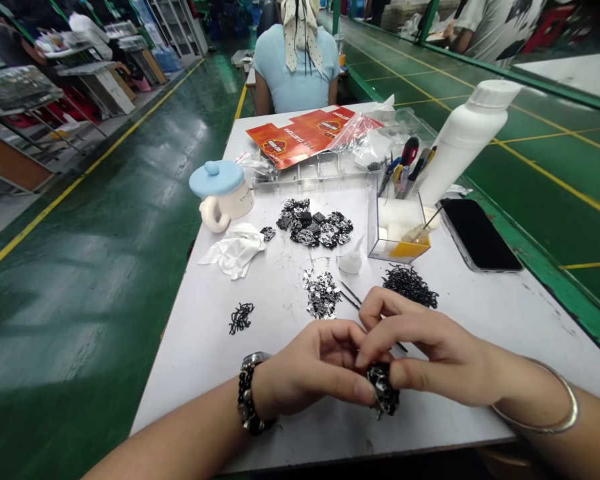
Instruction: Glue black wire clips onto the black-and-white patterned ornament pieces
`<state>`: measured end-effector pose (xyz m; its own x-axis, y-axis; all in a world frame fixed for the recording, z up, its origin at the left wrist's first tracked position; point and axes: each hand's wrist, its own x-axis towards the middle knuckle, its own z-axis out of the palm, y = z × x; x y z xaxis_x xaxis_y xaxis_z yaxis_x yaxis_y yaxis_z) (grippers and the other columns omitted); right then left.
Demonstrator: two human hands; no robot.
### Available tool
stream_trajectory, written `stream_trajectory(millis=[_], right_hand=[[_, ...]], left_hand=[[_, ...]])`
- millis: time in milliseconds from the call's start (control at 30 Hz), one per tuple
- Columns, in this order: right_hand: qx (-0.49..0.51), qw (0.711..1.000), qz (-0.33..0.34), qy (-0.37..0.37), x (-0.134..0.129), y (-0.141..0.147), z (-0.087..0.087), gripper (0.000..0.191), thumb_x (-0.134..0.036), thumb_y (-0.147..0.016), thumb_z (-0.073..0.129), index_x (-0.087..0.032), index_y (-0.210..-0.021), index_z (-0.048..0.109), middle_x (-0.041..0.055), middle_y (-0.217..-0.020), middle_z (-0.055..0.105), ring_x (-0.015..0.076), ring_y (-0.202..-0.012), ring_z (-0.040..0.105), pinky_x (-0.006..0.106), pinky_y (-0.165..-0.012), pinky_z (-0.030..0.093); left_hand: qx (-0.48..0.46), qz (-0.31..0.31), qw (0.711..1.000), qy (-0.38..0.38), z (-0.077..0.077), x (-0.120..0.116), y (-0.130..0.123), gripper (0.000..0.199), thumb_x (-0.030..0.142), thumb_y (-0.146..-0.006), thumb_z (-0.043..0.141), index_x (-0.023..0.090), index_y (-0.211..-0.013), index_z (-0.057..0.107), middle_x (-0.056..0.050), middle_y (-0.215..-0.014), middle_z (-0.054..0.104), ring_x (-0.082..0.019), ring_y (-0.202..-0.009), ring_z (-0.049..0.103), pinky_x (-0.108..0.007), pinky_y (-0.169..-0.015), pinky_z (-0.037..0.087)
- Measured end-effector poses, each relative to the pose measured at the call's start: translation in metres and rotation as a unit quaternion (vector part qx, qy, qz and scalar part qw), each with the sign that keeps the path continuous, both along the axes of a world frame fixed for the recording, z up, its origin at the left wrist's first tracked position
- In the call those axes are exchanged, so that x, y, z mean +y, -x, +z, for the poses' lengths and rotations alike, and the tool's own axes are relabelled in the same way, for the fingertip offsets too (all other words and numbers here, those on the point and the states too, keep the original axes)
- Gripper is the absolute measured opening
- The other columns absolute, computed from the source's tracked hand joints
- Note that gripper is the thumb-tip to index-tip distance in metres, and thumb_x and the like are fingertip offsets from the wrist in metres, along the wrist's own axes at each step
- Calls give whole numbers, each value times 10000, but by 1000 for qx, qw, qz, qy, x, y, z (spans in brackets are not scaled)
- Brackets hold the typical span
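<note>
Near the front edge of the white table, both hands are closed around a small black and silver part (383, 390). My left hand (315, 370) pinches it from the left, thumb along its side. From the right, my right hand (430, 350) presses thumb and fingers against it; the fingertips partly hide it. Tweezers (350, 297) lie just behind the hands, partly covered by them. Past my left hand sits a heap of small silver metal pieces (323, 295). A pile of black hook-like pieces (411, 285) lies beyond my right hand, and a smaller pile (241, 319) is at the left.
Farther back are a heap of black and silver parts (313, 223), a lidded mug (223, 193), a crumpled tissue (236, 250) and a small white squeeze bottle (351, 257). At the right stand a clear tool box (399, 248), a white bottle (463, 143) and a phone (480, 233). A person (297, 67) sits ahead.
</note>
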<state>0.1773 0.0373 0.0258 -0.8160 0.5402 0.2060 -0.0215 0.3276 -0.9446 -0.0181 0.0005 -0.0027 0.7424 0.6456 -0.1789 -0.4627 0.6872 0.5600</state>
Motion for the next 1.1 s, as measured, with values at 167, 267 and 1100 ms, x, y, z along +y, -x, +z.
stream_trajectory(millis=[167,267,1100], right_hand=[[-48,974,-147,-164,4,-42,22,191,-256,-894,559,-225,-1081,566,57,-961,561,174,-918,547,281,-770,474],[-130,908,-328,-225,10,-84,10,67,-168,-876,557,-212,-923,573,56,-906,562,172,-837,543,289,-710,438],[-405,853,-163,-285,4,-75,-37,178,-217,-906,436,-180,-783,559,49,-838,524,170,-769,510,353,-751,412]], left_hand=[[-46,24,999,7,-1,0,-3,267,141,-672,765,107,-911,652,-106,-942,702,-167,-762,689,-277,-712,546],[-48,34,998,14,-2,3,-2,262,140,-680,760,109,-915,650,-100,-947,705,-162,-768,694,-259,-712,546],[-17,34,999,-13,-5,4,-3,277,130,-648,775,90,-885,634,-112,-922,701,-167,-744,691,-269,-692,542]])
